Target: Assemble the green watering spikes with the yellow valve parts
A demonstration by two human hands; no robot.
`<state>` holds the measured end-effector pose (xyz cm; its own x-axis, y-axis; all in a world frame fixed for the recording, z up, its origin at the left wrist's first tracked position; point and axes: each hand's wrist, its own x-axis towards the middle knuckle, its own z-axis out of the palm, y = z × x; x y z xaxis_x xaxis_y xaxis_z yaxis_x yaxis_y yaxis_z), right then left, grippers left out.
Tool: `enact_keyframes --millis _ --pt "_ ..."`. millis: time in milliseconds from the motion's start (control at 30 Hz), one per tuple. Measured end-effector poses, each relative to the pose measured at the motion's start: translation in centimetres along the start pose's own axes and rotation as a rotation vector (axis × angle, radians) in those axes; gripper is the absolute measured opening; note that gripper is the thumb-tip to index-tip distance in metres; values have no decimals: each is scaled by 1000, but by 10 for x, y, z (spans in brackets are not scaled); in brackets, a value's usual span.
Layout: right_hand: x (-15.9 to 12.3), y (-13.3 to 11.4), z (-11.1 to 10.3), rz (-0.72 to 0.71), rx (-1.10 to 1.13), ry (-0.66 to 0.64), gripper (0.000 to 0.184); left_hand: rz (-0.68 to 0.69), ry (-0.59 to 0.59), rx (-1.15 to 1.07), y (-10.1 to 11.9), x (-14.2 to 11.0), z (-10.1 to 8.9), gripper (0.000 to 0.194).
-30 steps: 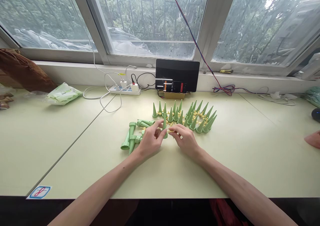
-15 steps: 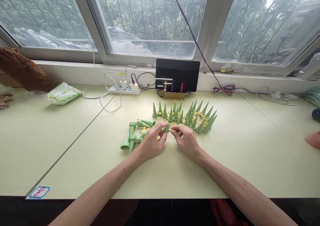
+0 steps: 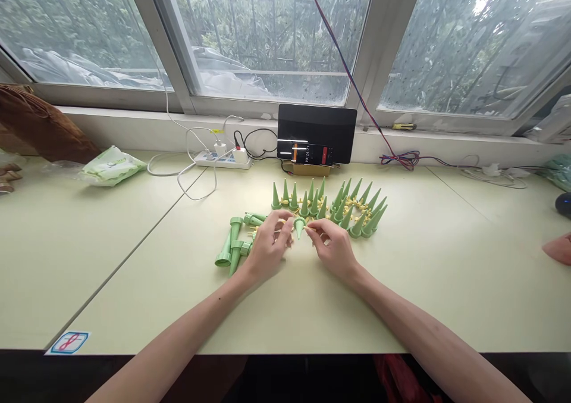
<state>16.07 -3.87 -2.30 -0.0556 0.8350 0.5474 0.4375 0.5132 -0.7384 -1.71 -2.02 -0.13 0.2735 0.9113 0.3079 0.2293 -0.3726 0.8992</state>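
1. L hand [image 3: 269,248] grips a green cone [image 3: 299,227], point down above the tabletop [image 3: 312,314], fingertips at its wide end.
2. R hand [image 3: 334,249] pinches a small yellow piece [image 3: 308,228] btwn thumb & fingers, right beside the cone; whether the two are joined, can't tell.
3. Behind the hands, approx. two dozen upright cones [image 3: 304,206] stand in clustered rows w/ yellow bits [image 3: 358,204] among them; this batch looks done.
4. To the L, a smaller pile of tipped cones [image 3: 235,229] lies on its side, apparently left to do; exact no. unclear, partly hidden by L hand.
5. Judging by the two groups, work looks well past halfway, w/ the held cone unfinished.
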Motion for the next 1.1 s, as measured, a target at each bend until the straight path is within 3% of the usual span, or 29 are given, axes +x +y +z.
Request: enact_keyframes --millis 200,367,600,933,1100 --pt "-2 1 1 -96 -2 20 10 -84 -30 -45 3 0 -1 32" --pt "-2 1 1 -81 29 20 11 -57 -70 -75 2 -1 -1 31" --pt "-4 -1 2 10 104 26 13 62 -63 65 -4 -2 -3 28" --pt "-4 -3 3 36 145 40 13 195 22 190 -8 -4 -3 19" --pt "-3 -5 2 40 149 40 14 327 50 234 -14 -3 -3 17"
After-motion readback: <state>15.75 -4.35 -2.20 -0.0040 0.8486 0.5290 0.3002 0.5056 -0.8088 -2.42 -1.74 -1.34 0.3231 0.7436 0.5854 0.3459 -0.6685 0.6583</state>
